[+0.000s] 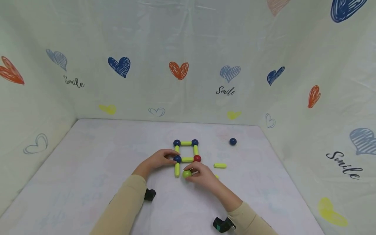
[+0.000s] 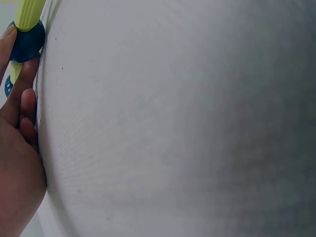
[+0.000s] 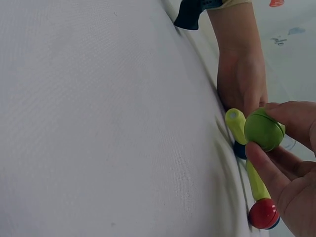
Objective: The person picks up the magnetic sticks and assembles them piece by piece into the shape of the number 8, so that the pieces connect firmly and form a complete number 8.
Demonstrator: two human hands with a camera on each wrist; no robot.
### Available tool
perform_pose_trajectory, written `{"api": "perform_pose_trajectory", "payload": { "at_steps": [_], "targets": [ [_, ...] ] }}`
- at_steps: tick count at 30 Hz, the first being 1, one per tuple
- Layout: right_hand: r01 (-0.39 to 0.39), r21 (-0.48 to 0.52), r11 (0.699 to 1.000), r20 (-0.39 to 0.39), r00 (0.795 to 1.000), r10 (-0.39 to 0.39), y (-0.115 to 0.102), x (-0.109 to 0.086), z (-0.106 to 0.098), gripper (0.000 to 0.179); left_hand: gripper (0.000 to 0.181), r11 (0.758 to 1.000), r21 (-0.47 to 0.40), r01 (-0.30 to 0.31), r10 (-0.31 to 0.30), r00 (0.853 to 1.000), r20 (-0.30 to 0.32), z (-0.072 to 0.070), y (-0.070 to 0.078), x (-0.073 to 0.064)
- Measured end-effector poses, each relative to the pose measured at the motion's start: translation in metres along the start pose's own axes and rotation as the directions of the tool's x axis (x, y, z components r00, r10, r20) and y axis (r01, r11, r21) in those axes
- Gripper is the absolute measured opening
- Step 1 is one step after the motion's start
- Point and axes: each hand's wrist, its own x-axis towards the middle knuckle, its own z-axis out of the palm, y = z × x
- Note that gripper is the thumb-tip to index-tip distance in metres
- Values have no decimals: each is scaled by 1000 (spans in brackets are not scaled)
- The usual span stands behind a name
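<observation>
A square of yellow-green rods and balls lies flat on the table, with dark blue balls at three corners and a red ball (image 1: 197, 158) at the fourth. From the near left blue ball (image 1: 177, 159) one more rod (image 1: 177, 170) points toward me. My left hand (image 1: 160, 159) pinches that blue ball between thumb and fingers, as the left wrist view also shows. In my right hand (image 1: 202, 176) a green ball (image 3: 264, 129) is pinched between thumb and fingertips. It is close to the free end of the projecting rod; the head view shows a small gap between them.
A loose yellow-green rod (image 1: 220, 165) lies right of the square, and another piece (image 1: 216, 176) is mostly hidden behind my right hand. Farther back on the right sits a single blue ball (image 1: 233, 141). A cloth backdrop (image 1: 182, 94) with printed hearts rises behind the white table (image 1: 117, 137).
</observation>
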Motion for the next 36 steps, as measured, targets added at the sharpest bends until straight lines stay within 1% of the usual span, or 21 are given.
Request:
{"api": "perform_pose_trajectory", "payload": {
  "at_steps": [5, 8, 13, 15, 18, 22, 27, 32, 36],
  "targets": [
    [8, 6, 1000, 26, 1000, -8, -3, 0, 6, 28, 32, 1000, 11, 5, -5, 1000, 1, 1, -2, 2],
    [11, -9, 1000, 34, 999, -11, -2, 0, 9, 27, 32, 1000, 11, 1, -1, 1000, 2, 0, -3, 3],
    [-21, -41, 999, 32, 999, 23, -2, 1, 13, 25, 32, 999, 25, -20, 20, 1000, 4, 0, -3, 4],
    [-23, -54, 998, 31, 999, 25, -3, 1, 15, 25, 32, 999, 24, -22, 22, 1000, 7, -1, -4, 4],
    [-12, -87, 996, 21, 1000, 13, -4, 1, 18, 26, 32, 1000, 12, -23, 23, 1000, 11, -1, -5, 4],
    [-18, -127, 992, -1, 1000, 18, -3, 2, 23, 26, 31, 1000, 7, -29, 29, 1000, 11, -2, -7, 4],
    [-49, -135, 990, -25, 999, 46, -3, 4, 28, 25, 30, 1000, 5, -26, 26, 1000, 8, -2, -6, 3],
    [-55, -146, 988, -45, 998, 49, -4, 5, 32, 26, 30, 1000, -6, -22, 22, 1000, 1, 0, -5, 3],
    [-71, -175, 982, -58, 996, 61, -4, 7, 35, 26, 30, 1000, -6, -27, 27, 1000, -1, 0, -6, 3]
  ]
}}
